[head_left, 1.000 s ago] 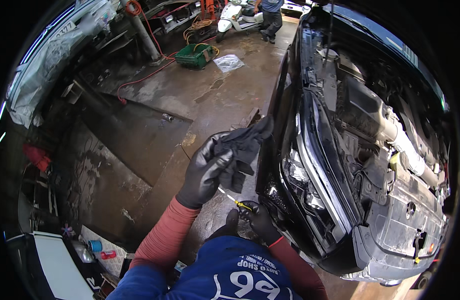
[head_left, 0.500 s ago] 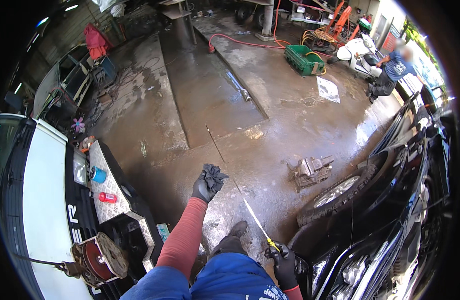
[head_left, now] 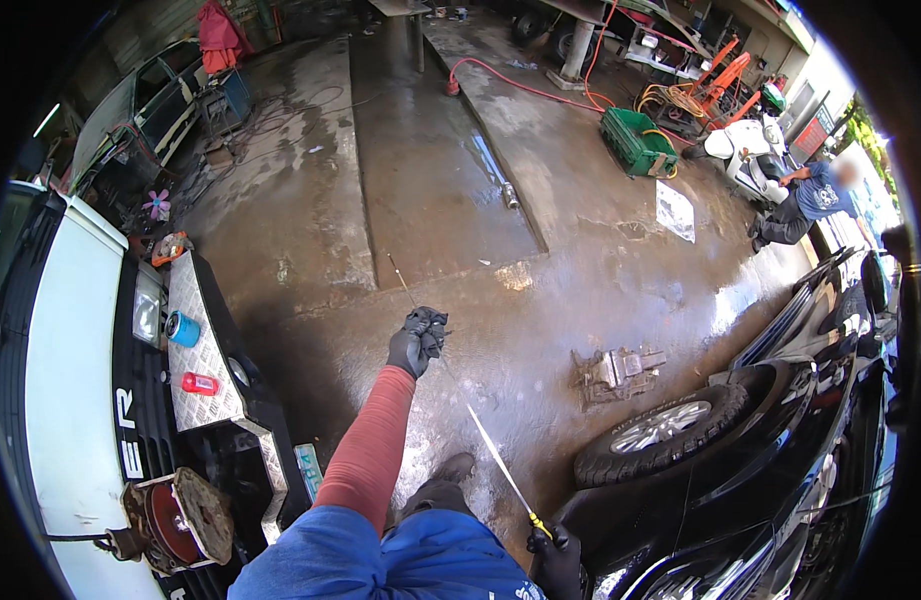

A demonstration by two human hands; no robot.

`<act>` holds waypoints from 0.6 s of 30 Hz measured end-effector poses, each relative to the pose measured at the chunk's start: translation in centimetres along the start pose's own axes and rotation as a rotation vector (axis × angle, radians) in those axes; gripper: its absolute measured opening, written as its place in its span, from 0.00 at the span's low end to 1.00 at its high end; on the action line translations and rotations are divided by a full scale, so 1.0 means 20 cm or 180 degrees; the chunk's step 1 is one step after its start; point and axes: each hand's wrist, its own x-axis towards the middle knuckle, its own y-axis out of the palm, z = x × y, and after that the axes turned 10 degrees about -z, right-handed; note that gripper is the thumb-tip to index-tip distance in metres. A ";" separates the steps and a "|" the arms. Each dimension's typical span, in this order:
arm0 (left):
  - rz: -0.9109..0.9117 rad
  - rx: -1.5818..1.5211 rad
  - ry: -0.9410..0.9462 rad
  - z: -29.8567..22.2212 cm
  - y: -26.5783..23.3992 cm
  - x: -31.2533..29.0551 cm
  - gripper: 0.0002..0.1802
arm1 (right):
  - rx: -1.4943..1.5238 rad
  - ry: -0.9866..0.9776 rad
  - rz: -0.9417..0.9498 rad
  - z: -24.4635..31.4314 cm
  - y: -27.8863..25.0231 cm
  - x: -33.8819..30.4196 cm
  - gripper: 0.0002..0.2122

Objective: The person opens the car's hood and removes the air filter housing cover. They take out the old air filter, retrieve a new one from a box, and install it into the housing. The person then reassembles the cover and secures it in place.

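A long thin dipstick [head_left: 493,452] with a yellow handle runs slantwise in front of me. My right hand [head_left: 557,562], in a black glove, is closed on its handle at the lower edge, beside the black vehicle. Further up the rod, my left hand [head_left: 408,352], also gloved in black, is closed on a crumpled dark rag [head_left: 427,322]. The rag appears wrapped round the dipstick, whose thin tip sticks out beyond it. The fingers of my left hand are partly hidden by the cloth.
At left, a vehicle's metal tread-plate bumper [head_left: 202,408] carries a blue canister [head_left: 183,329] and a red container [head_left: 200,384], above a winch [head_left: 185,520]. At right are a black vehicle's wheel [head_left: 660,428] and a greasy metal part [head_left: 617,374]. A person [head_left: 815,195] sits by a white scooter [head_left: 745,150].
My left hand has brought the rag onto the dipstick; before, it was just beside it. The handle has shifted slightly down with my right hand. The whole view has turned a little.
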 end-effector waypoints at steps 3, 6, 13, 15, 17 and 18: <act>-0.0618 0.0183 0.0387 -0.02 0.02 0.08 0.06 | -0.0243 0.0008 -0.0273 0.04 -0.06 -0.05 0.12; -0.0818 0.0516 0.0695 -0.12 0.04 0.15 0.06 | -0.0878 -0.0154 -0.0082 0.14 -0.16 -0.14 0.14; -0.1191 0.0642 0.0864 -0.30 0.08 0.21 0.05 | -0.2057 -0.0637 -0.0302 0.23 -0.30 -0.38 0.15; -0.1066 0.0706 0.0700 -0.31 0.07 0.23 0.05 | -0.2637 -0.0798 -0.0122 0.24 -0.34 -0.43 0.15; -0.1034 0.0494 0.0903 -0.35 0.06 0.25 0.06 | -0.1352 -0.0384 -0.0314 0.28 -0.41 -0.46 0.14; -0.1141 0.0428 0.1035 -0.36 0.07 0.26 0.07 | -0.1604 -0.0641 -0.0389 0.30 -0.43 -0.48 0.15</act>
